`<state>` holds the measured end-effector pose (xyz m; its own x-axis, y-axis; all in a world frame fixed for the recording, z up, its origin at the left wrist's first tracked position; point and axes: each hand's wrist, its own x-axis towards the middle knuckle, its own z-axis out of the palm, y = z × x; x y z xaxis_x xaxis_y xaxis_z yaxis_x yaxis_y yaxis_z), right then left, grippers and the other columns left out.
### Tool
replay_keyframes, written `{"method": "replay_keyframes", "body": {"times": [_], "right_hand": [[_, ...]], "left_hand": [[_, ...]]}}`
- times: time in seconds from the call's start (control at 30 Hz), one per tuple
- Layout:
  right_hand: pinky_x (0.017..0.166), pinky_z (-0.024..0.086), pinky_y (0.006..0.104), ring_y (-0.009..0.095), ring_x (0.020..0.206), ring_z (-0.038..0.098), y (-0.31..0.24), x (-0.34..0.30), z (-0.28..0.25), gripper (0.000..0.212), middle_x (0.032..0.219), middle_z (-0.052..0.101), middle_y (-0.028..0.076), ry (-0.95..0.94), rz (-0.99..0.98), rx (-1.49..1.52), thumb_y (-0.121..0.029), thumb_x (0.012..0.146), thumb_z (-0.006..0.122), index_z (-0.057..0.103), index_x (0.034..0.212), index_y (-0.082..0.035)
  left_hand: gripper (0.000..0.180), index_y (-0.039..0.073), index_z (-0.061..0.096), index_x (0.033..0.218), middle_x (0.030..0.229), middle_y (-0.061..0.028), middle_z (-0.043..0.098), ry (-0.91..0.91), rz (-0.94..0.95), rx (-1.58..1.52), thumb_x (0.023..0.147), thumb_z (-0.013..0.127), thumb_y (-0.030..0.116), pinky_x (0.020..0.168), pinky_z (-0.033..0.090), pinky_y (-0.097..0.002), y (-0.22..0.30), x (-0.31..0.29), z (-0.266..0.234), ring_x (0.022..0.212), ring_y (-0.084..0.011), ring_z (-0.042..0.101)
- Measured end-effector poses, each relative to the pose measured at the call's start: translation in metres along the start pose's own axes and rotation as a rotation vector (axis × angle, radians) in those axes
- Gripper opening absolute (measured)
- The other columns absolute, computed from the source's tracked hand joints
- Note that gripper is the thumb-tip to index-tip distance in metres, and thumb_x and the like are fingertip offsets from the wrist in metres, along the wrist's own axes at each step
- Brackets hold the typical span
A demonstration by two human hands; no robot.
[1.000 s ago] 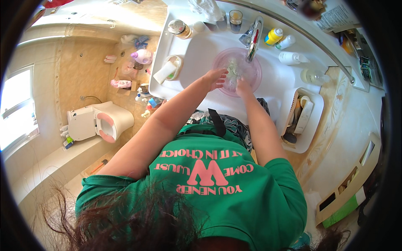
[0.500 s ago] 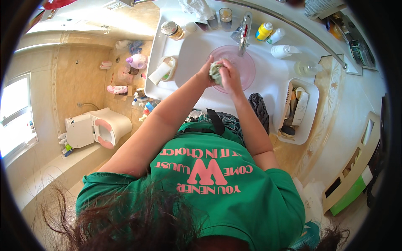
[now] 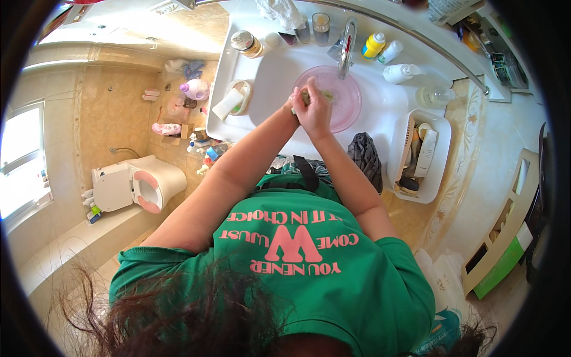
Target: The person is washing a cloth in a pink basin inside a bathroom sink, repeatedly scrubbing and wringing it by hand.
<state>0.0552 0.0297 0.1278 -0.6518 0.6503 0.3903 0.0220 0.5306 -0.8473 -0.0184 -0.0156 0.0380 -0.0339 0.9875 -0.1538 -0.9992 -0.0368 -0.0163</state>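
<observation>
Both my hands are pressed together over a pink basin (image 3: 350, 110) in the white sink. A wet greenish cloth (image 3: 328, 95) is squeezed between them, with only small bits of it showing. My right hand (image 3: 315, 114) lies over the front and covers most of the cloth. Behind it, my left hand (image 3: 294, 101) is largely hidden, closed against the same cloth. Past the basin's far rim rises a chrome faucet (image 3: 347, 46), its spout end above the basin. The water in the basin looks cloudy.
A soap dish with a white bar-shaped item (image 3: 228, 103) sits left of the basin. Cups (image 3: 321, 28), a jar (image 3: 245, 43) and bottles (image 3: 373, 45) line the back edge. A white basket (image 3: 437, 172) of toiletries stands right, below a metal rail (image 3: 440, 50). A toilet (image 3: 128, 184) is at left.
My right hand has turned and closed over the cloth, hiding most of it, where more of the bunched cloth showed before. Both hands stay over the basin.
</observation>
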Motion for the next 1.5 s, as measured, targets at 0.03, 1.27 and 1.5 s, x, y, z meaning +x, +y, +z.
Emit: {"method": "replay_keyframes", "body": {"times": [0.03, 1.27, 1.5], "right_hand": [[0.045, 0.04, 0.036, 0.028, 0.051, 0.053, 0.003, 0.003, 0.0, 0.021, 0.058, 0.052, 0.009, 0.001, 0.003, -0.022, -0.021, 0.075, 0.058, 0.047, 0.065, -0.006], [0.062, 0.041, 0.0309, 0.022, 0.069, 0.055, 0.156, -0.02, -0.009, 0.019, 0.072, 0.058, 0.01, -0.48, 0.505, -0.015, -0.02, 0.076, 0.054, 0.057, 0.086, -0.004], [0.055, 0.041, 0.0318, 0.023, 0.06, 0.053, 0.001, 0.002, -0.02, 0.026, 0.066, 0.052, 0.01, -0.358, 0.275, 0.299, -0.026, 0.077, 0.057, 0.047, 0.069, -0.004]], "left_hand": [[0.045, 0.007, 0.049, 0.106, 0.101, -0.0107, 0.054, 0.032, 0.014, 0.004, 0.086, 0.034, 0.045, 0.076, 0.045, -0.0381, -0.002, 0.0, 0.0, 0.089, -0.0237, 0.054], [0.035, 0.009, 0.049, 0.103, 0.112, -0.006, 0.042, 1.236, 0.045, 0.46, 0.08, 0.051, 0.036, 0.079, 0.042, -0.0435, -0.007, 0.002, 0.036, 0.104, -0.0284, 0.041], [0.046, 0.01, 0.047, 0.109, 0.106, -0.0101, 0.051, 0.149, -0.064, 0.011, 0.084, 0.037, 0.047, 0.081, 0.04, -0.0398, 0.016, -0.008, -0.015, 0.09, -0.0279, 0.053]]}}
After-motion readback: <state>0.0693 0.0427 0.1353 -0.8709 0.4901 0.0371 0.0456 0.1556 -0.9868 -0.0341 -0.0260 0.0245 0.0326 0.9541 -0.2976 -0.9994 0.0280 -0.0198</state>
